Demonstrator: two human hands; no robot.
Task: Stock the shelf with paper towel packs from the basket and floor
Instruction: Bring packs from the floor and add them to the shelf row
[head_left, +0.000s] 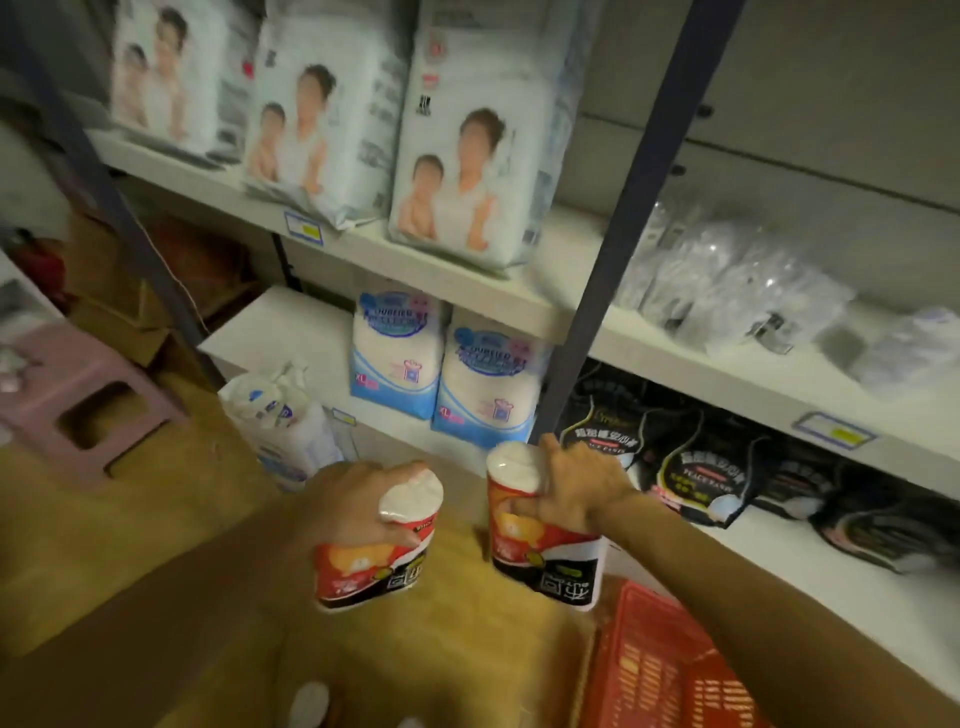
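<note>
You hold two packs: left hand (358, 501) fingers clamped on one (376, 545), right hand (574, 486) on the other (540, 540); one basket (670, 670) below.

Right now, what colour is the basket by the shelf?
Red, a slatted plastic basket, seen bottom right in the head view.

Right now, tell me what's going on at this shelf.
A person is stocking. The left hand grips one red-and-white paper towel pack by its top, and the right hand grips a second pack, both held in the air in front of the bottom shelf. Two blue-and-white packs already stand on that shelf. The red basket sits low at the right.
</note>
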